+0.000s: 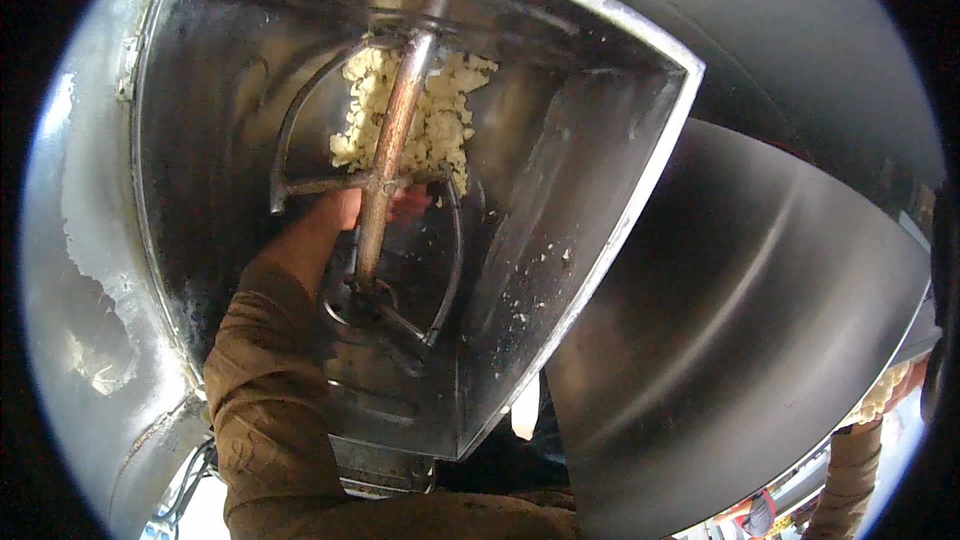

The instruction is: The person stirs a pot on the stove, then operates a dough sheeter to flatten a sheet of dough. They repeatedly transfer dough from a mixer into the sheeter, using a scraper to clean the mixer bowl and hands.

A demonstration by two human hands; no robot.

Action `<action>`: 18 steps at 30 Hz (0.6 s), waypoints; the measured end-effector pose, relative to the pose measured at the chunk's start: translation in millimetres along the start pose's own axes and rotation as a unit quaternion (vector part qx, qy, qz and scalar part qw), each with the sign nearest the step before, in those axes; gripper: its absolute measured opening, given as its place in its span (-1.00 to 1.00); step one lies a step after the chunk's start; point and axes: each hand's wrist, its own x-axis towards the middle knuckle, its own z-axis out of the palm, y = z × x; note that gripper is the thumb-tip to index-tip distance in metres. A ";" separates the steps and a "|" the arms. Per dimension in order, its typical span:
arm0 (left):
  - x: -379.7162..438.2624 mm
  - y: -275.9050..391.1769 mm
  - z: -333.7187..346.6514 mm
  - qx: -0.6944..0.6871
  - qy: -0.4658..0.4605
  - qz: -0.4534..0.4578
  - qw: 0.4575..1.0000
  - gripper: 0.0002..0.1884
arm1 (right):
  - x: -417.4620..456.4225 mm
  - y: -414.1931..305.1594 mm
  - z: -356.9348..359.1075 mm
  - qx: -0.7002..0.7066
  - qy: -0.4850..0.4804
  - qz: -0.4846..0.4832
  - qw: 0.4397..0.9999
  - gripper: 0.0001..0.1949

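My left hand (411, 201) reaches into a deep metal mixer trough (517, 217), behind the worn central shaft (394, 127). The shaft hides part of the hand, and the fingers are blurred just below a mass of pale, crumbly dough (442, 112). Whether they hold any dough cannot be told. Curved metal mixing arms (455, 255) branch from the shaft on both sides. At the far right, my right hand (913, 375) shows in part beside pale lumps (877, 396), near the rim of a large curved metal sheet (697, 300). Its grip is unclear.
The trough's raised metal edge (615, 240) runs down the right side, with small crumbs (525, 300) stuck to the inner wall inside it. A scuffed metal housing (90, 255) bounds the left. Cables (187, 480) hang at lower left. Another person (756, 516) appears small at lower right.
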 end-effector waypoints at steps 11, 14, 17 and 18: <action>40.9 -69.9 1.5 0.125 -0.180 -0.131 0.967 -0.60 | 4.7 -5.6 12.9 0.022 0.008 -0.004 1.000 -0.38; 38.8 -1.6 -19.0 0.035 -0.090 0.025 0.995 -0.57 | 0.0 -4.3 3.2 0.017 0.011 -0.001 1.000 -0.38; 9.6 57.1 -11.4 0.019 0.002 0.105 0.994 -0.54 | -1.5 -2.9 3.3 0.022 0.008 -0.001 1.000 -0.38; -1.4 75.5 -4.9 0.018 0.023 0.114 0.993 -0.53 | -0.7 -3.2 -0.3 0.020 0.006 0.000 1.000 -0.38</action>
